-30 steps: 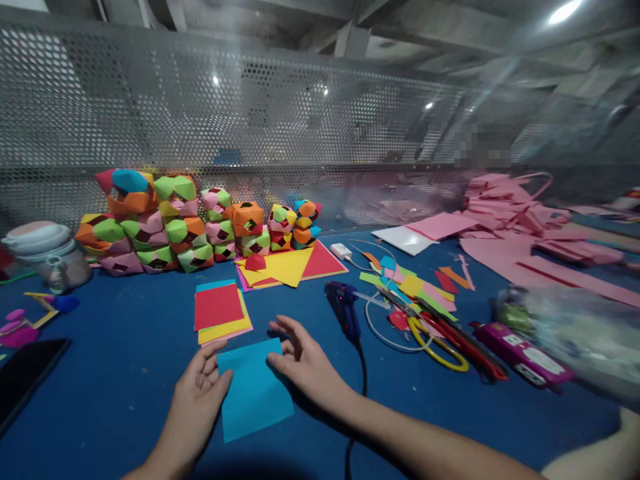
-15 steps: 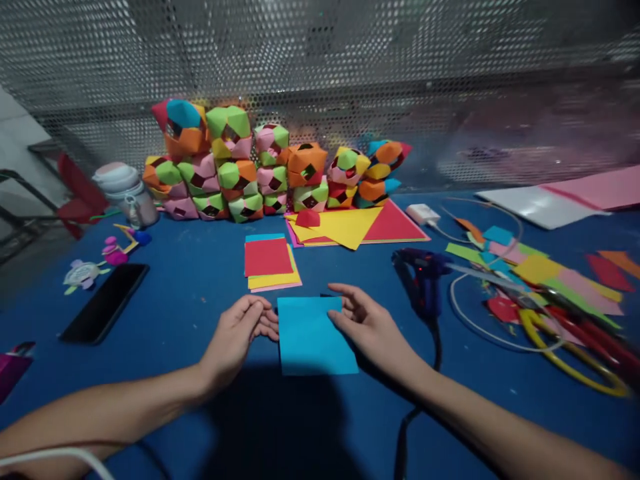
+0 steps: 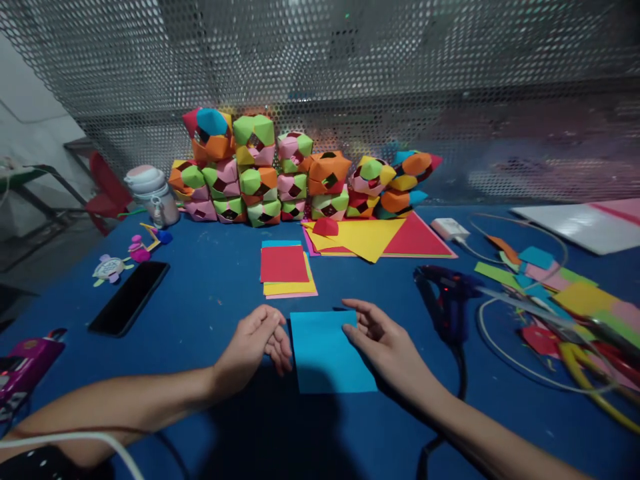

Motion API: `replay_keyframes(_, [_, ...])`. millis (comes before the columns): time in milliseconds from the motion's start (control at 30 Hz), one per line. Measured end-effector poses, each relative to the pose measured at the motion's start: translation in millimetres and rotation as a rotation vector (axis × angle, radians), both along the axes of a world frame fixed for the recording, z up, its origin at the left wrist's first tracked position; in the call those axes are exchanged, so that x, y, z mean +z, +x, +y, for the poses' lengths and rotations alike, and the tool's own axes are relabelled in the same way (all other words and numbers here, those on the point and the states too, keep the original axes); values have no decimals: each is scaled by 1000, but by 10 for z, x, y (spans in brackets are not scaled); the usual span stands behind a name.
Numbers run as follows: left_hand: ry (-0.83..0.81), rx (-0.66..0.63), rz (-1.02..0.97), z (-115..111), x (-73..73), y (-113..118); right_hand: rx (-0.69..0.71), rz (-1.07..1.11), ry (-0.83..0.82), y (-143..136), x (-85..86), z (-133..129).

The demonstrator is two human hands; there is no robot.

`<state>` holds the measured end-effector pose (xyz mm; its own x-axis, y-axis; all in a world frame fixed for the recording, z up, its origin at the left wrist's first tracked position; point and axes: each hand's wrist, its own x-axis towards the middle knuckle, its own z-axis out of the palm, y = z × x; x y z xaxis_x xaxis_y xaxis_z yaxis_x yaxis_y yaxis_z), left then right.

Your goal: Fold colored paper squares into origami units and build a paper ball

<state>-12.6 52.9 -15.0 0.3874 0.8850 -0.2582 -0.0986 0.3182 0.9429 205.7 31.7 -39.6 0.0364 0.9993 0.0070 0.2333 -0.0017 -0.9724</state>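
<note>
A square sheet of blue paper [image 3: 323,347] lies in front of me, its lower part in my shadow. My right hand [image 3: 377,333] grips its upper right corner, thumb on top and fingers behind the edge. A small dark sliver shows by those fingertips; I cannot tell what it is. Just off the sheet's left edge is my left hand [image 3: 263,337], fingers loosely bent and apart, with nothing visible in them. Beyond the sheet sits a stack of coloured paper squares [image 3: 285,265], red on top.
Folded paper balls [image 3: 260,183] stand stacked at the back, before larger coloured sheets [image 3: 385,240]. To the right are a glue gun [image 3: 450,293] with its cord, a white charger [image 3: 449,229] and paper scraps [image 3: 575,293]. A phone [image 3: 131,297] and bottle [image 3: 153,195] are left.
The view has swung left, so everything sits further right in the picture. My right hand keeps its grip on the blue paper; my left hand stays beside its left edge.
</note>
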Motion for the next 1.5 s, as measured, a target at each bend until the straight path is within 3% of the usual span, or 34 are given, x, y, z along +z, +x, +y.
replay_keyframes(200, [54, -104, 59, -48, 40, -34, 19, -12, 5, 6, 18, -18])
replay_keyframes(400, [80, -63, 172, -81, 50, -36, 20, -22, -14, 43, 57, -44])
replay_keyframes(533, [225, -76, 259, -113, 49, -117, -9, -30, -65, 63, 31, -104])
replay_keyframes(767, [250, -217, 381, -145, -30, -292, -33, -105, -151, 55, -1, -178])
replay_keyframes(933, [182, -90, 401, -121, -160, -275, -26, -118, -176, 69, -9, -157])
replay_keyframes(1200, [347, -76, 363, -77, -26, -127, 77, -246, 74, 80, 48, -190])
replay_keyframes(1300, [352, -159, 381, -85, 29, -47, 162, -342, 185, 50, 61, -227])
replay_keyframes(1500, [396, -92, 429, -121, -4, 31, 162, -409, 344, -28, 35, -192])
